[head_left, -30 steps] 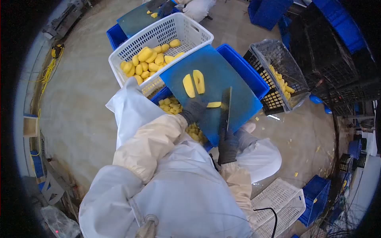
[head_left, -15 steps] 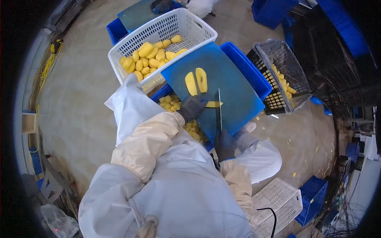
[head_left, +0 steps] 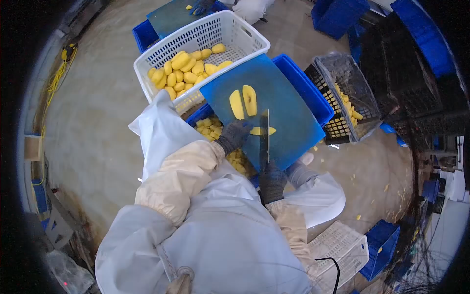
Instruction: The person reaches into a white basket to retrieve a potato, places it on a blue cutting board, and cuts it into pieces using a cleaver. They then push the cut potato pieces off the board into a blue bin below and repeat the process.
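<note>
A blue cutting board (head_left: 293, 122) lies across blue bins, with two long yellow potato pieces (head_left: 249, 100) side by side near its upper left. My left hand (head_left: 234, 135), in a dark glove, presses on a yellow slice (head_left: 255, 131) at the board's left edge. In my gloved right hand (head_left: 272, 183) is a knife (head_left: 264, 139), its blade upright across the slice, a short way right of my left fingers. Cut yellow pieces (head_left: 209, 128) lie in the bin below the board's left edge.
A white crate (head_left: 245, 36) of peeled potatoes (head_left: 183, 73) stands beyond the board. To the right is a black crate (head_left: 342, 130) with a plastic liner. A co-worker's gloved hand (head_left: 201, 7) shows at another board (head_left: 171, 19). Lower right, a white crate (head_left: 340, 250) and blue crate (head_left: 382, 245).
The knife and my right hand have moved slightly left along the slice, toward my left hand. The co-worker's hand at the top has shifted, and a yellow piece now shows beside it.
</note>
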The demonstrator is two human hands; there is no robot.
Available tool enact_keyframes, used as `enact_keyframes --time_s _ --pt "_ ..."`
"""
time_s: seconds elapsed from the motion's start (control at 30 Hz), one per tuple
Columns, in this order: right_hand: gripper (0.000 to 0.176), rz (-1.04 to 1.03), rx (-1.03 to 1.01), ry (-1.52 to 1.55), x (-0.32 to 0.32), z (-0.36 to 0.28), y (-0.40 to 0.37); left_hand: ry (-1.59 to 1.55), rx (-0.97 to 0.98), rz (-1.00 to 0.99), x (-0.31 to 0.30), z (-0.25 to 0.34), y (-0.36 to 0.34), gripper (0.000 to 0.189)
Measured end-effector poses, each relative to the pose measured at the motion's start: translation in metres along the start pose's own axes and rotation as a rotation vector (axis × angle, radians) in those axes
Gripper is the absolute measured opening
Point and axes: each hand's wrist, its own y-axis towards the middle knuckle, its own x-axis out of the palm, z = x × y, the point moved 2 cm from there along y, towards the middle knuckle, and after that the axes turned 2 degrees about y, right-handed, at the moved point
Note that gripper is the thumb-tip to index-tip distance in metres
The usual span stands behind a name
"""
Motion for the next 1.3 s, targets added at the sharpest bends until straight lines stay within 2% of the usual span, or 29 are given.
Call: enact_keyframes --time_s 0.1,0.17,0.3,0.37,0.5,0.6,0.67,0.7,0.77,0.8,0.87,0.9,0.97,1.0,1.07,1.1,1.17,1.2,1.27,1.3 --pt "0.024 -0.082 0.07 0.054 -0.005 -0.006 0.003 0.003 0.046 0.039 0.008 -0.003 -0.004 0.023" --pt "0.019 -0.02 -0.04 0.058 0.01 0.0 0.007 0.008 0.117 0.174 0.011 -0.002 -0.006 0.024" --pt "0.019 -0.097 -0.072 -0.039 0.02 0.002 0.014 -0.097 0.116 0.226 0.01 -0.005 -0.011 0.025" --pt "0.019 -0.024 0.071 0.121 0.0 -0.005 0.009 -0.118 0.091 0.297 -0.003 -0.001 -0.011 0.02" --pt "0.017 -0.058 0.034 0.092 -0.007 -0.009 -0.007 -0.143 0.042 0.217 0.002 -0.004 -0.013 0.024" --pt "0.018 0.042 -0.069 0.157 0.001 -0.007 -0.005 -0.151 0.008 0.176 0.006 -0.007 -0.01 0.022" --pt "0.018 -0.112 0.031 0.089 0.0 -0.012 -0.005 -0.206 0.017 0.159 0.011 -0.01 -0.01 0.021" --pt "0.018 -0.118 0.031 0.09 0.009 -0.01 -0.006 -0.207 0.012 0.156 0.015 -0.011 -0.011 0.021" --pt "0.02 0.042 -0.152 0.143 0.017 -0.013 -0.006 -0.153 0.03 0.223 0.017 -0.007 -0.01 0.016" --pt "0.02 0.047 -0.153 0.144 0.019 -0.011 -0.003 -0.151 0.033 0.227 0.016 -0.007 -0.008 0.016" --pt "0.024 -0.273 -0.037 0.042 0.003 -0.022 0.005 -0.083 0.045 0.17 0.021 -0.01 -0.007 0.018" --pt "0.024 -0.265 -0.039 0.041 0.01 -0.013 0.004 -0.082 0.049 0.177 0.01 -0.007 -0.006 0.018" --pt "0.022 0.108 -0.217 -0.043 0.019 0.013 0.0 -0.023 -0.064 0.026 -0.016 -0.003 -0.006 0.02" --pt "0.022 0.103 -0.219 -0.043 0.011 0.016 0.001 -0.024 -0.069 0.023 -0.015 -0.008 -0.007 0.02" --pt "0.024 0.234 -0.124 -0.018 -0.018 0.021 0.004 -0.273 -0.162 0.544 -0.017 -0.034 -0.007 0.023" --pt "0.024 0.237 -0.123 -0.017 -0.016 0.036 0.008 -0.272 -0.159 0.545 -0.016 -0.043 -0.006 0.023" --pt "0.024 0.108 -0.085 -0.196 -0.002 0.063 0.023 -0.325 -0.507 0.588 -0.016 -0.069 -0.002 0.034" --pt "0.019 0.212 -0.117 -0.207 -0.007 0.06 0.023 -0.32 -0.51 0.601 -0.015 -0.081 0.001 0.034" --pt "0.017 0.254 -0.188 -0.181 -0.005 0.055 0.017 -0.444 -0.66 0.421 -0.009 -0.105 0.004 0.039" --pt "0.015 0.291 -0.243 -0.157 -0.003 0.052 0.013 -0.439 -0.667 0.43 -0.009 -0.11 0.007 0.039"
